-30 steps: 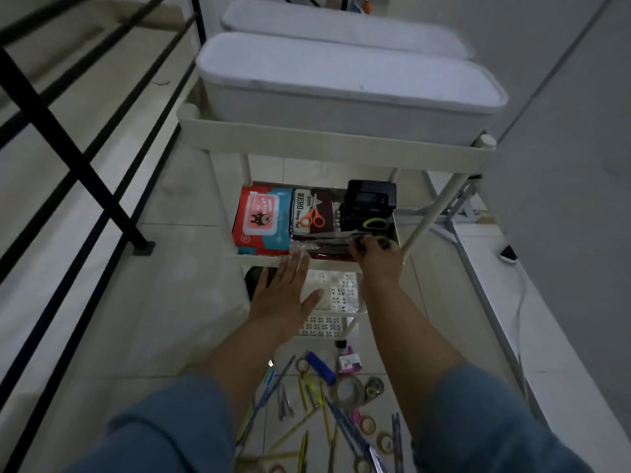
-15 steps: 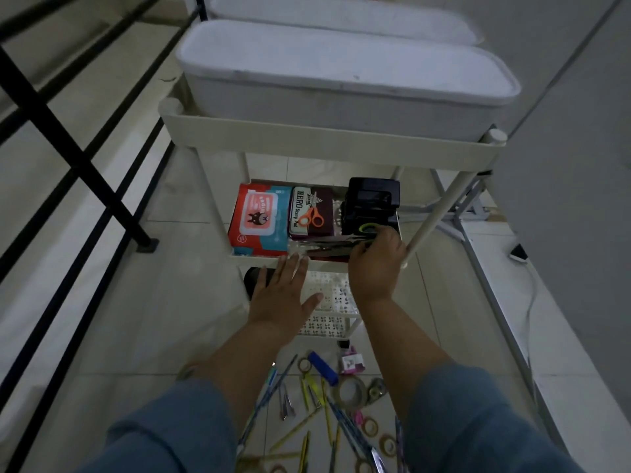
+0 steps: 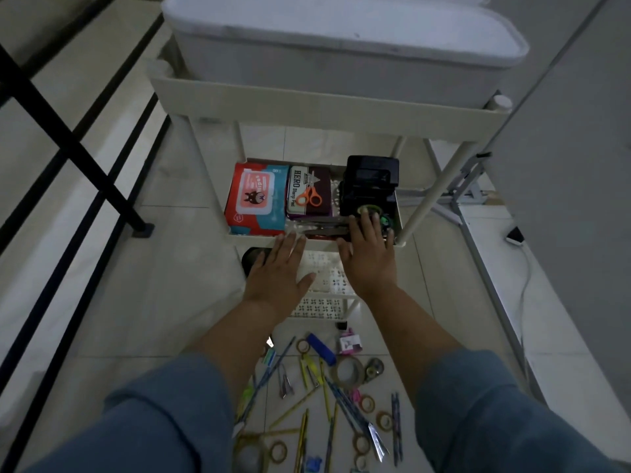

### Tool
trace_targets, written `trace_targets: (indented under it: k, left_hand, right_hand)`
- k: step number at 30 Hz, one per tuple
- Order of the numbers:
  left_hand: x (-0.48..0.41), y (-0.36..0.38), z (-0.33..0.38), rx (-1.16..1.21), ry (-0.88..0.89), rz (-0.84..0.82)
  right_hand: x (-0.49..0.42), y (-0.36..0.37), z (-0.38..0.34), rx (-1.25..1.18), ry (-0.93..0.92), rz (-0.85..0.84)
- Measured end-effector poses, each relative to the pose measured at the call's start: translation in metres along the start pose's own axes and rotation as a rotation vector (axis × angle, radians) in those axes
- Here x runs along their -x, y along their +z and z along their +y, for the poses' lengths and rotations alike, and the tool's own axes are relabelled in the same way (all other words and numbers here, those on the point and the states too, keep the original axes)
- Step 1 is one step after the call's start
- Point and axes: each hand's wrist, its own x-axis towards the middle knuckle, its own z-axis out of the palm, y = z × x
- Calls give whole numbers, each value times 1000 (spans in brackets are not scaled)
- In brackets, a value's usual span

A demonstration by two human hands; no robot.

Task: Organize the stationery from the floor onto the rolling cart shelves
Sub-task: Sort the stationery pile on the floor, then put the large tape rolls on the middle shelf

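Observation:
The white rolling cart (image 3: pixel 327 107) stands in front of me. Its middle shelf (image 3: pixel 254 239) holds a red wipes pack (image 3: pixel 256 199), a stamp-pad tin with orange scissors (image 3: pixel 309 196), a black hole punch (image 3: pixel 370 186) and large scissors (image 3: pixel 322 229) along the front edge. My right hand (image 3: pixel 368 257) lies with straight fingers on the scissors' green handles beside the punch. My left hand (image 3: pixel 280 268) hovers flat and open before the shelf rim, over the perforated lower shelf (image 3: pixel 327 279). Several pencils, tape rolls (image 3: pixel 348 368), a blue item (image 3: pixel 321 348) and a pink box (image 3: pixel 350 344) lie on the floor.
A long white lidded box (image 3: pixel 341 39) fills the cart's top shelf. Black railing (image 3: pixel 68 145) runs along the left. A grey wall (image 3: pixel 563 131) is on the right, with a metal frame (image 3: pixel 471 186) and a phone on a cable (image 3: pixel 515 235) at its foot.
My right hand has reached further onto the middle shelf and its fingers have straightened over the scissors' handles. The left hand has stayed flat in the same place.

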Motion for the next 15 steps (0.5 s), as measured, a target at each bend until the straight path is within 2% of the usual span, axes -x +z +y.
trace_targets:
  k: [5,10,15]
  left_hand:
    - [18,0,-2,59,13,41]
    - [53,14,-16,123,42,37]
    - [101,31,-46,101,18,-35]
  right_hand:
    - [29,15,1,-2,8,-15]
    - [75,33,-15,-184,9,65]
    - [128,64,-57,-347,131,-13]
